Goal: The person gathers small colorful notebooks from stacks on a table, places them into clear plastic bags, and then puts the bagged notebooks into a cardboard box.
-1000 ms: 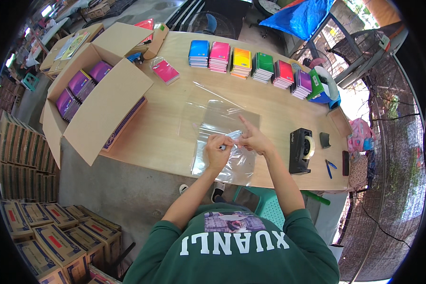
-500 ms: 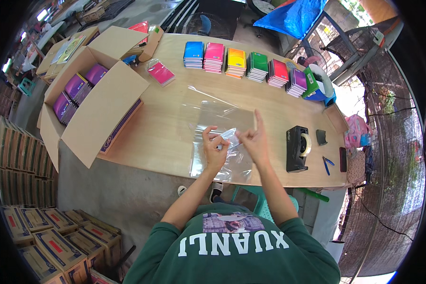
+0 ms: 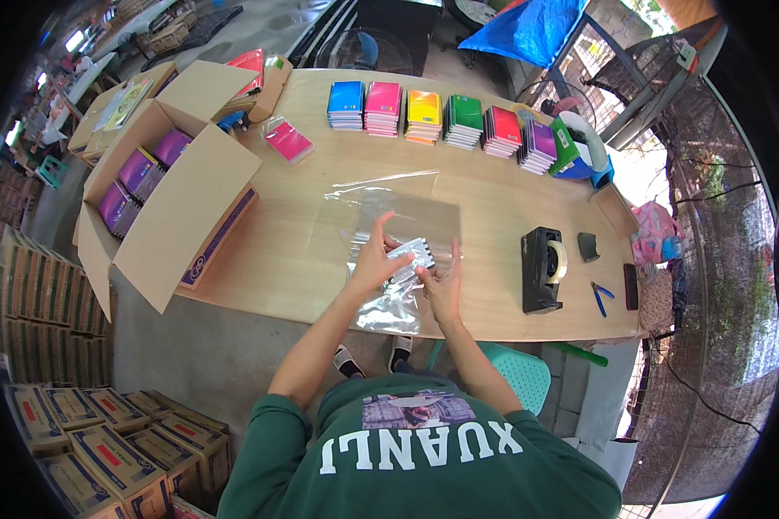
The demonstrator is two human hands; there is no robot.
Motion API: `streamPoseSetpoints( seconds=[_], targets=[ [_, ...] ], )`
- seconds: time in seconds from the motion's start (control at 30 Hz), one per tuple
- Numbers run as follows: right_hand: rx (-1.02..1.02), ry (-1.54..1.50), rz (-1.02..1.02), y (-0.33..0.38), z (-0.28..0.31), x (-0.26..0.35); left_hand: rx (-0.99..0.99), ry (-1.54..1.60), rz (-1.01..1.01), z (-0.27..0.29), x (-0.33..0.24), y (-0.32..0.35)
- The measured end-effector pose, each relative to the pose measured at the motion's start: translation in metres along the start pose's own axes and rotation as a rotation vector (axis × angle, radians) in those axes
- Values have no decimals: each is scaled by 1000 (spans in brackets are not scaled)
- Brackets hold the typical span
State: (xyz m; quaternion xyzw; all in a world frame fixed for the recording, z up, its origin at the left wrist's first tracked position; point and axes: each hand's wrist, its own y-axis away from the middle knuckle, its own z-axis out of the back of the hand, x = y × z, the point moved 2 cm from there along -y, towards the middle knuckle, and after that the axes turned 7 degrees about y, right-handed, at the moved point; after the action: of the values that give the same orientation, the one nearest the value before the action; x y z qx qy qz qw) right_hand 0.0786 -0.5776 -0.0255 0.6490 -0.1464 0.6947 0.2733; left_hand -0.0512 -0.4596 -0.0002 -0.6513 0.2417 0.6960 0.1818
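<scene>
A small whitish, shiny piece with dark marks along one edge [image 3: 414,253] is held between my two hands over the table; its exact kind I cannot make out. My left hand [image 3: 374,262] pinches it from the left, forefinger stretched out. From the right, my right hand [image 3: 442,291] grips its lower corner, with one finger pointing up. Beneath both hands lie clear plastic bags [image 3: 409,214], glossy and partly wrinkled near the table's front edge. Beyond them, a narrow folded piece of clear plastic [image 3: 385,181] lies crosswise.
Stacks of colored notebooks [image 3: 424,111] line the far side of the table. An open carton [image 3: 188,216] with purple packs stands left, beside a pink wrapped pack [image 3: 288,141]. At right are a black tape dispenser [image 3: 538,272], blue-handled cutters [image 3: 601,299] and a phone [image 3: 631,287].
My hands have turned the small piece, so its dark-marked edge now shows. The right hand has moved left and down, and the left hand has spread out more.
</scene>
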Motion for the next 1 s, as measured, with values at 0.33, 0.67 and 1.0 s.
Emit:
streamPoseSetpoints(
  seconds=[0.33,0.67,1.0],
  targets=[
    [104,251,-104,18,41,-107,226,-767,-278,-37,-54,-10],
    [405,202,349,-3,32,7,132,-62,-209,-9,58,40],
    [424,984,1088,4,56,120,366,-873,-757,31,-78,45]
  ],
)
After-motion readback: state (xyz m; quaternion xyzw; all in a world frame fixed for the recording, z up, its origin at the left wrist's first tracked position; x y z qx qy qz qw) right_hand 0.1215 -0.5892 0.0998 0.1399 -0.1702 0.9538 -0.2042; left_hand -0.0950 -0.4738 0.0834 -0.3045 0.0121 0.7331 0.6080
